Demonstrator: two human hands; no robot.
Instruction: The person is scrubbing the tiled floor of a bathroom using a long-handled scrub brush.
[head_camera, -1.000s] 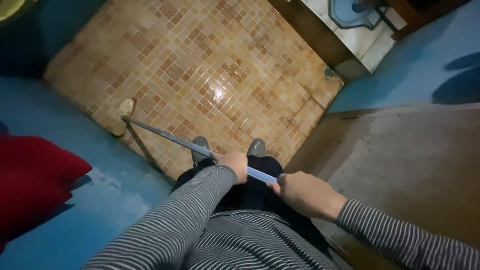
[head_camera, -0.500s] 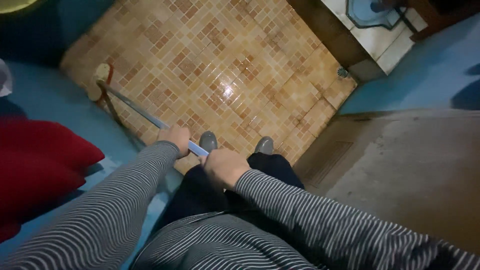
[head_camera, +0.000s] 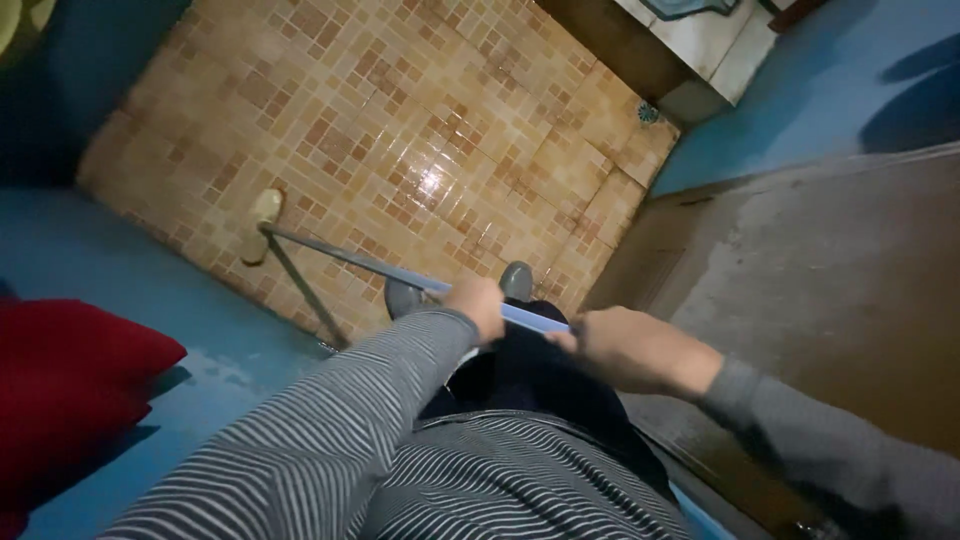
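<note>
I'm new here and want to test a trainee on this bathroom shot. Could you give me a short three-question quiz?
1. True or false: both hands grip the mop handle.
2. Which hand sits farther down the handle, towards the mop head: A) left hand B) right hand?
3. What colour is the bundle at the left edge?

Key: 1 true. 2 A. 3 red. The mop head rests on the floor by the left wall.

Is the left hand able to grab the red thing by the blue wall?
Probably not right now: the left hand is wrapped around the mop handle, and the red thing sits off to the side.
</note>
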